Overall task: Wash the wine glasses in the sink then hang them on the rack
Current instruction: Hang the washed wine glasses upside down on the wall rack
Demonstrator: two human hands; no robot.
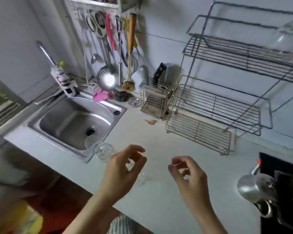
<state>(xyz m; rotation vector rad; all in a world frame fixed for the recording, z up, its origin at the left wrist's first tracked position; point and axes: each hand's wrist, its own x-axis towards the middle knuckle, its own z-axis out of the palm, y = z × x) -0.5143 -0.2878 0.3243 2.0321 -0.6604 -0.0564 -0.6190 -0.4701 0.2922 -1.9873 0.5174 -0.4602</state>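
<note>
Far left on the desk [159, 142]: steel sink [57, 119], basin dry-looking, drain open. A tap [60, 75] is mounted at its far-left corner, spout not over the glass. A pale round shape lies near the drain, possibly a second glass; it is too blurred to tell.

Near right corner of the sink: one wine glass [104, 152], tilted, bowl over the sink rim, foot trailing to the near right under the fingers.

Left hand [123, 173]: fingers curled, thumb and forefinger apparently pinching the stem of the wine glass.

Right hand [188, 176]: above bare desk, fingers loosely curled, holding nothing.

Step judged: start of washing, the glass being brought to the basin. The next move calls for carrying the bowl under the tap and opening the water, likely with the free hand.

Far centre: hung strainer [107, 80], brush [129, 48], pink cloth [101, 96] and knife holder [156, 98], all clear of the path.

Right: tiered wire rack [218, 105], well apart from the sink, with a clear glass item on its top tier.

Near right: kettle [254, 186], beside the route to the rack and a possible obstacle for an elbow.
</note>
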